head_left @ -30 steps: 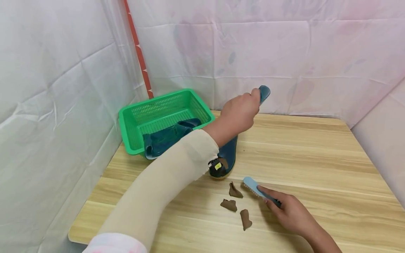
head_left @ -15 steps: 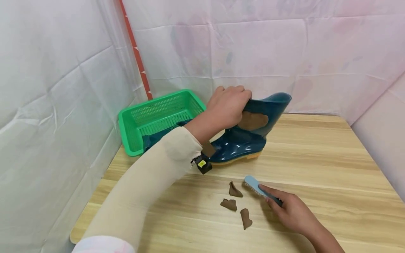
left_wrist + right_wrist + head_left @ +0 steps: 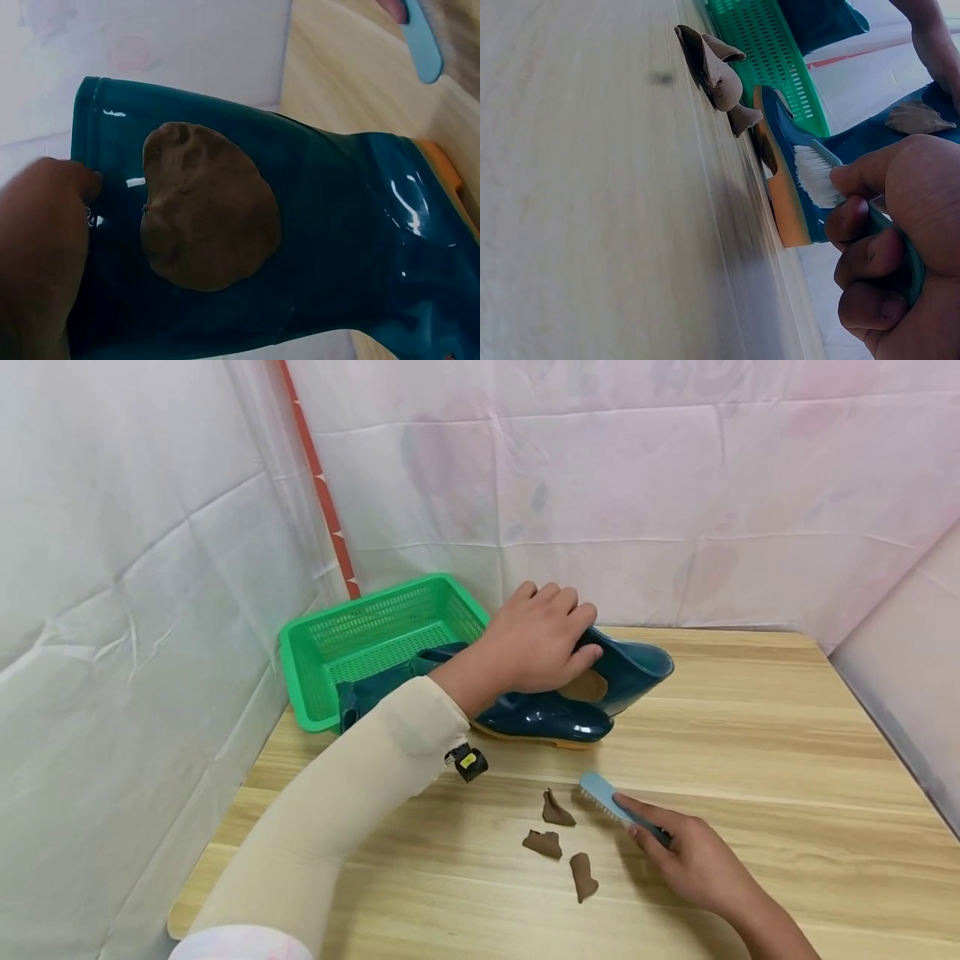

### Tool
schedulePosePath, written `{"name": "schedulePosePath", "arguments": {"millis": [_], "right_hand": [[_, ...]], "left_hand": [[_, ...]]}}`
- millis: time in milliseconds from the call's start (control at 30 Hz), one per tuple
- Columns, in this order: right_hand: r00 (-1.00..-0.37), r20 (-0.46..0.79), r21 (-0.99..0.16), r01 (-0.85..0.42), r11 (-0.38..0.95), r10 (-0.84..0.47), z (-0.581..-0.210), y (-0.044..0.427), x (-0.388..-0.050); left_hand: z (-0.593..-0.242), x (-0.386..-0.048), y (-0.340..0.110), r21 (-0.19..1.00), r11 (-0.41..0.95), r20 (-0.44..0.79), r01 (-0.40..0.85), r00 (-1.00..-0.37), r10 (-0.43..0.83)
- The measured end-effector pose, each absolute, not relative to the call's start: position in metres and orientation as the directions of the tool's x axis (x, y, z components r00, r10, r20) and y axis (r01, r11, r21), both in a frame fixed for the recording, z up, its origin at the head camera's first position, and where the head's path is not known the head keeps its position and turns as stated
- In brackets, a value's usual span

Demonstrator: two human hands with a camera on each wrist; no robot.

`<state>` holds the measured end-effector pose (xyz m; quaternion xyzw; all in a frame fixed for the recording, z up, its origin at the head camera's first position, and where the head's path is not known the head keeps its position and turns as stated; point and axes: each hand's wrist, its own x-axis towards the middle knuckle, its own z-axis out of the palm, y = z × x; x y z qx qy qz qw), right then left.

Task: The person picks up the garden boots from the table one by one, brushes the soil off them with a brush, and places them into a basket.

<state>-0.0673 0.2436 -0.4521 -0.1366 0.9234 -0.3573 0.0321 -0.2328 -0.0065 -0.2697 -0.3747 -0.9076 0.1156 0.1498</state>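
Note:
A glossy dark blue rubber boot (image 3: 547, 716) with a yellow-orange sole stands turned sideways on the wooden table. My left hand (image 3: 536, 639) grips the top edge of its shaft, thumb on the near side. A large brown patch (image 3: 210, 206) clings to the shaft, clearest in the left wrist view. Lower right, my right hand (image 3: 693, 864) holds a light blue brush (image 3: 600, 791) by its handle, its white bristles (image 3: 815, 176) showing in the right wrist view. The brush is apart from the boot. My left forearm covers part of the toe in the head view.
A green plastic basket (image 3: 307, 685) stands at the back left, with another dark blue boot (image 3: 375, 687) lying over its front rim. Several curled brown scraps (image 3: 543, 844) lie on the table (image 3: 750, 735) between the brush and the boot. White cloth walls (image 3: 600, 485) enclose the table.
My left hand has turned the boot from end-on to sideways, and its shaft now sits lower in view. The right hand and brush stay almost still.

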Motion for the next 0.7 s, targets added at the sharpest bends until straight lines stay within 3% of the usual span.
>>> {"name": "schedulePosePath", "arguments": {"millis": [133,233,533,700], "right_hand": [[-0.964,0.027,-0.678,-0.213,0.703,-0.266,-0.452,0.243,-0.067],[-0.964,0.025,-0.68,-0.209,0.703,-0.263,-0.452,0.243,-0.066],[-0.961,0.089,-0.659,-0.255,0.708,-0.263,-0.449,0.247,-0.063],[-0.958,0.115,-0.661,-0.271,0.7,-0.262,-0.442,0.247,-0.065]], "left_hand": [[-0.268,-0.233,-0.005,-0.343,0.632,0.206,0.695,-0.601,0.773],[-0.263,-0.228,-0.001,-0.296,0.608,0.187,0.737,-0.58,0.793],[-0.247,-0.214,0.012,-0.157,0.655,0.083,0.739,-0.651,0.754],[-0.249,-0.214,0.013,-0.166,0.65,0.131,0.742,-0.636,0.76]]}}
